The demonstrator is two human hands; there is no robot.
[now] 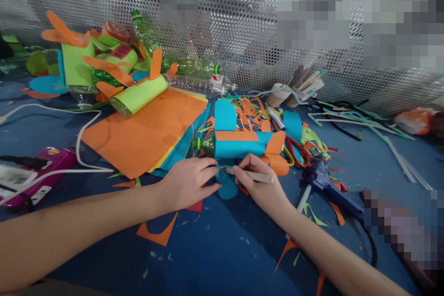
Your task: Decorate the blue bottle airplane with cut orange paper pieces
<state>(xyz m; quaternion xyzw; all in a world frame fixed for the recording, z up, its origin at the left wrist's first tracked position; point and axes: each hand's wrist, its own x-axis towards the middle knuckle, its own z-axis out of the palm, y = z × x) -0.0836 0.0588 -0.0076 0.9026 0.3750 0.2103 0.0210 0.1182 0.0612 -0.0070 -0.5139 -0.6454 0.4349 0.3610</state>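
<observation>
A small rounded blue paper piece [227, 186] lies on the blue table between my hands. My left hand [189, 182] rests at its left edge with fingers apart, holding nothing. My right hand [256, 178] is closed on a light grey pen [259, 176], whose tip points left at the top of the piece. Just beyond my hands lies a green bottle [208, 144] on its side, wrapped in blue paper [239, 149], with an orange strip [237, 136] along it and orange rounded pieces [275, 142] at its right end.
Orange sheets [145, 125] are stacked at the left, with a green-wrapped bottle [140, 97] on top. A blue glue gun [333, 194] lies at the right, near red-handled scissors [299, 153]. Paper scraps [251, 111], a purple power strip [45, 178] and cups of pens [279, 94] stand around.
</observation>
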